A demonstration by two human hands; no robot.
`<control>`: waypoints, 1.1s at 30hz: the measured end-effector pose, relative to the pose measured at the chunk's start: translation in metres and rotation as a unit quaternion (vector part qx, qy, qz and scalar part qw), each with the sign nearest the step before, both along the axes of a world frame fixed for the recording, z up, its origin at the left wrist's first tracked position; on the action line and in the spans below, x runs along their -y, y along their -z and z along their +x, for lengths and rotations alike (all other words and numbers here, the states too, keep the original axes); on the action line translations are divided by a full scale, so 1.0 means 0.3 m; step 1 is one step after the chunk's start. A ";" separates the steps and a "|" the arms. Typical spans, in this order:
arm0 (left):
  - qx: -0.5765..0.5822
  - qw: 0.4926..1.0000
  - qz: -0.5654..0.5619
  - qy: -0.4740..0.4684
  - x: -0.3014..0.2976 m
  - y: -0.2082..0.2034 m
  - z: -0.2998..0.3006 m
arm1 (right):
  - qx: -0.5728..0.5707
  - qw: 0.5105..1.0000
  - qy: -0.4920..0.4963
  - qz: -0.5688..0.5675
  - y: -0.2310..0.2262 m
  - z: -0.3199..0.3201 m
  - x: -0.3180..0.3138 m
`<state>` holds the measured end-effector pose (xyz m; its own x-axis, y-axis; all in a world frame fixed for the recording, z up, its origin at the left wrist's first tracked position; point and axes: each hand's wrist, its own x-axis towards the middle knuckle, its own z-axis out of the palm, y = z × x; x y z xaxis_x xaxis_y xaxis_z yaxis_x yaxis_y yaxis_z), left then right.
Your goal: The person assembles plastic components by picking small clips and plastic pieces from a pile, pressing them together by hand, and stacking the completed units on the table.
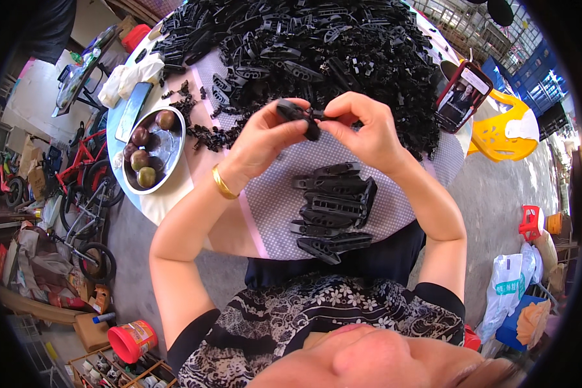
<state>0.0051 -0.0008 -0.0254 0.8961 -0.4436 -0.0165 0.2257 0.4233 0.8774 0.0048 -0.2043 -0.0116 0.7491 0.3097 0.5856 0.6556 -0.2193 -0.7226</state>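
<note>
"Pinching something, is it, that left hand (260,141)?"

"Yes, thumb and fingers pressed against a black part (292,111), longish with a rounded end, hard plastic by its look. It's held up above the table, just on the near side of the big heap."

"And the right hand (371,129)?"

"Thumb and forefinger close together, right beside the left fingertips. They seem to nip a small dark piece, though it's too tiny for me to tell its shape."

"What's the heap (291,52) like?"

"All black, glossy in places: long slotted pieces at the far side, small knobbly bits spilling toward the right."

"Beneath the hands?"

"A pale dotted cloth (275,200) crossed by a pink stripe. Near the body, a row of long black parts (335,205) lies side by side, ribbed and slotted."

"Anything rounder?"

"At the left, a shiny oval dish (169,146) with smooth round fruit (147,176), purplish and greenish. A smooth gold bangle (224,183) circles the left wrist."
</note>
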 end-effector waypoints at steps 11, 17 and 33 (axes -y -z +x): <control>0.024 0.999 0.033 -0.021 0.019 0.006 -0.034 | 0.129 0.991 0.039 -0.016 0.005 -0.019 -0.028; -0.040 0.999 -0.025 -0.011 0.023 -0.017 -0.032 | 0.072 0.997 0.022 0.022 -0.010 -0.012 -0.025; -0.038 0.984 0.131 0.118 -0.032 -0.074 -0.021 | 0.286 0.947 -0.037 -0.142 -0.024 0.002 0.003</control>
